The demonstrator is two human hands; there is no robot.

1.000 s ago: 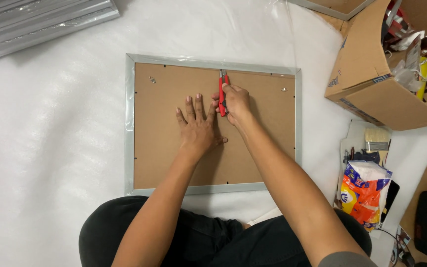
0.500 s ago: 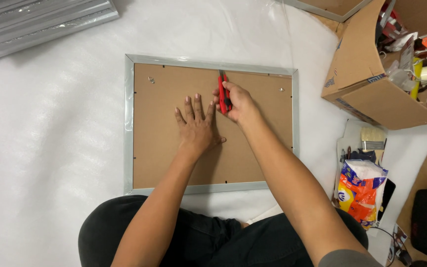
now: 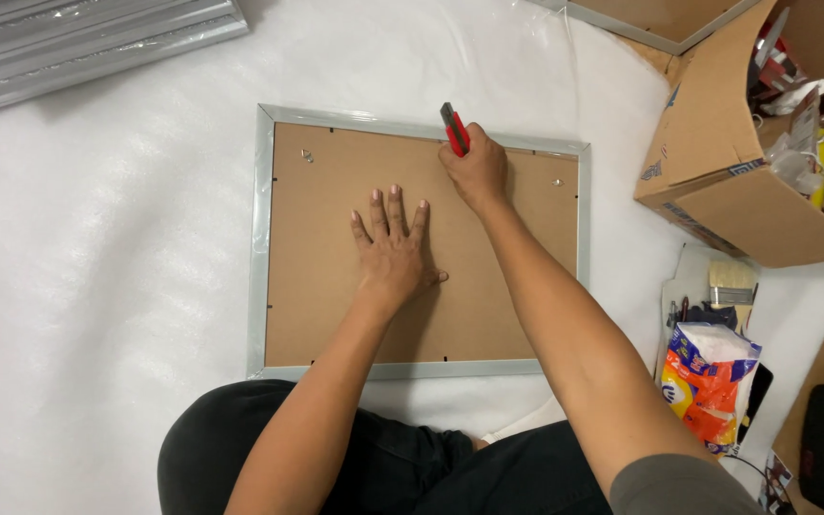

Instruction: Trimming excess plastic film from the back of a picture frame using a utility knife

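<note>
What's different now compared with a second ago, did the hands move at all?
The right hand, gripping the red utility knife throughout, has moved up to the top edge of the silver picture frame, so the knife now pokes past the rim. The left hand stayed flat on the brown backing board, and the frame has not shifted.

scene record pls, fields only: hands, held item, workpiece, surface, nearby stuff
left hand: flat, fingers spread, pressing on the backing board
right hand: gripping a red cutter at the frame's far edge
workpiece: silver frame, face down, brown backing up
surface: white sheet
far left: silver bundle
right: open cardboard box with tape rolls and clutter; paintbrush; orange and blue packet
person: seated at the frame's near edge, dark trousers
</note>
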